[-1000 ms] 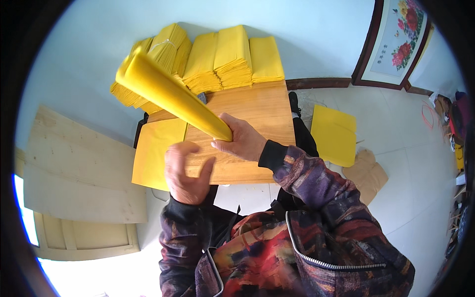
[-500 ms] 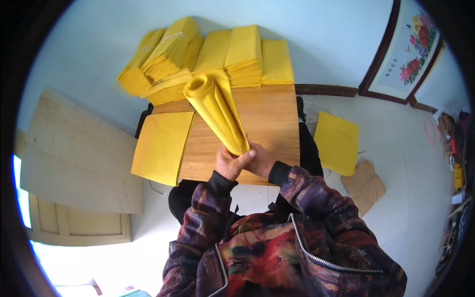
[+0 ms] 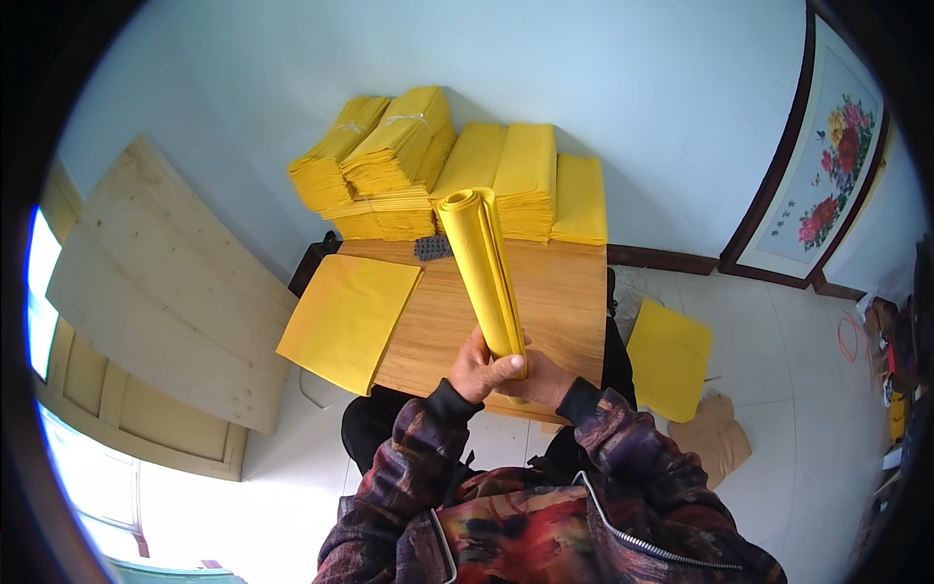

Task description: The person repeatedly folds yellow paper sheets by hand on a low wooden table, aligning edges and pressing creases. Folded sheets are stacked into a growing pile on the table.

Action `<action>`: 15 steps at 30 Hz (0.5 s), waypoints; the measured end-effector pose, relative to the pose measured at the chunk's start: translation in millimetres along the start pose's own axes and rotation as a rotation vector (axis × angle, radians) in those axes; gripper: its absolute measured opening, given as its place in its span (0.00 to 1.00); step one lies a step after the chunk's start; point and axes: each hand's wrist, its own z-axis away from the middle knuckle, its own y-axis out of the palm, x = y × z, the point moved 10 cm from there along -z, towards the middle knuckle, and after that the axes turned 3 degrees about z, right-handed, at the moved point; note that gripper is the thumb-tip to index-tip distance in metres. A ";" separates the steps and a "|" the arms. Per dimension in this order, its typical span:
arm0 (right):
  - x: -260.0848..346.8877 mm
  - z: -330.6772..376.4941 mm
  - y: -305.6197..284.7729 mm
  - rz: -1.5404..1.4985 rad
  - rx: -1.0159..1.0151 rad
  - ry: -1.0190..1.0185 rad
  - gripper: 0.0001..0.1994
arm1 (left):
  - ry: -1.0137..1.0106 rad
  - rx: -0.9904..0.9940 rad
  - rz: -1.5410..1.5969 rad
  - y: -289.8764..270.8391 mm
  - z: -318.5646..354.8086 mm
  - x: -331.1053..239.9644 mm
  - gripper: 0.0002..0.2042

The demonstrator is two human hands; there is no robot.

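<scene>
A roll of yellow paper (image 3: 484, 273) stands tilted over the front part of the wooden table, its coiled end pointing up and away from me. My left hand (image 3: 479, 367) is closed around its near end, thumb lying across the front. My right hand (image 3: 541, 376) wraps the same end from the right; some of its fingers are hidden behind the roll. To the left, a flat yellow sheet or thin stack of sheets (image 3: 352, 313) hangs partly over the table edge.
Stacked bundles of yellow paper (image 3: 399, 146), some tied, line the far side of the wooden table (image 3: 564, 292). A small dark grey object (image 3: 433, 247) lies before them. Yellow sheets (image 3: 669, 358) and brown paper (image 3: 715, 438) are at the right. A large board (image 3: 165, 292) leans at the left.
The roll has become tighter and narrower, and its loose outer flap now lies closer in. It stands more upright. The view has tilted up, uncovering the dark grey object.
</scene>
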 end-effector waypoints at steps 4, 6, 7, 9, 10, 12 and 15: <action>2.5 19.5 26.0 -0.211 0.110 0.065 0.13 | 0.012 0.166 0.242 13.5 6.5 -29.7 0.28; 0.5 24.0 36.9 -0.168 0.207 0.078 0.14 | -0.030 0.205 0.330 18.4 12.8 -30.7 0.25; 0.1 27.3 43.4 -0.177 0.268 0.075 0.14 | -0.036 0.248 0.356 21.8 15.1 -32.0 0.24; 1.1 33.3 53.1 -0.204 0.364 0.060 0.14 | -0.032 0.289 0.394 24.3 19.3 -33.5 0.19; 2.9 36.0 55.5 -0.226 0.397 0.050 0.14 | -0.017 0.330 0.410 26.5 20.5 -35.7 0.19; 6.6 40.8 60.7 -0.238 0.451 0.042 0.15 | 0.002 0.426 0.451 32.4 24.6 -38.8 0.17; 6.9 43.0 59.3 -0.197 0.476 0.101 0.17 | 0.036 0.330 0.448 24.0 25.2 -34.7 0.14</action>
